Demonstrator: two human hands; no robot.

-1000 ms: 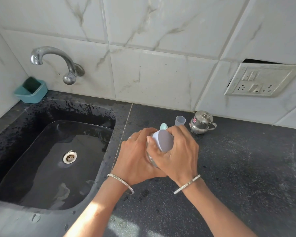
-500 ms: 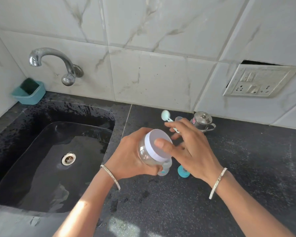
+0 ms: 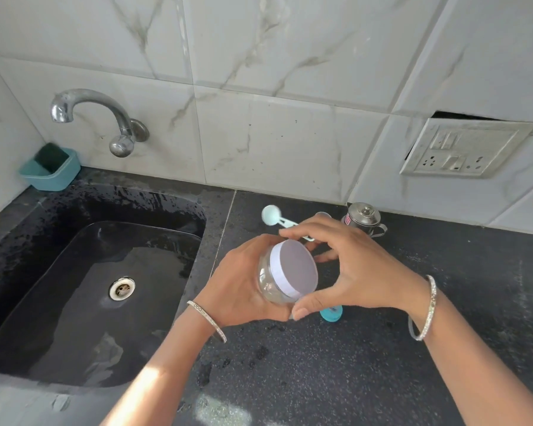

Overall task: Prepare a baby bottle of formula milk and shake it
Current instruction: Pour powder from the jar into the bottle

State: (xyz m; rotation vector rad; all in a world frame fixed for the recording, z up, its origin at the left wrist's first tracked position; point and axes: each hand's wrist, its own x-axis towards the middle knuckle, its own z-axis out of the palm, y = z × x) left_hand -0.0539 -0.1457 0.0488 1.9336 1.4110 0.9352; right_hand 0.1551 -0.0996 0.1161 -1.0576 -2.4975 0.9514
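- Jar (image 3: 266,281), clear with a white lid (image 3: 296,269), is tilted above the counter (image 3: 366,364) just right of the sink (image 3: 59,302), gripped by the left hand (image 3: 243,284).
- Right hand (image 3: 360,272) curls thumb and forefinger round the lid's rim.
- Pale blue scoop (image 3: 270,215) shows behind those fingers; a steel pot (image 3: 363,218) stands by the counter's back edge.

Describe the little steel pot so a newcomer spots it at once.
Down-left of the wall switch plate, where dark counter meets tile, stands the steel pot, just beyond the right hand. It alone is shiny metal, with a knobbed lid and pink label; the nearby scoop is pale blue plastic.
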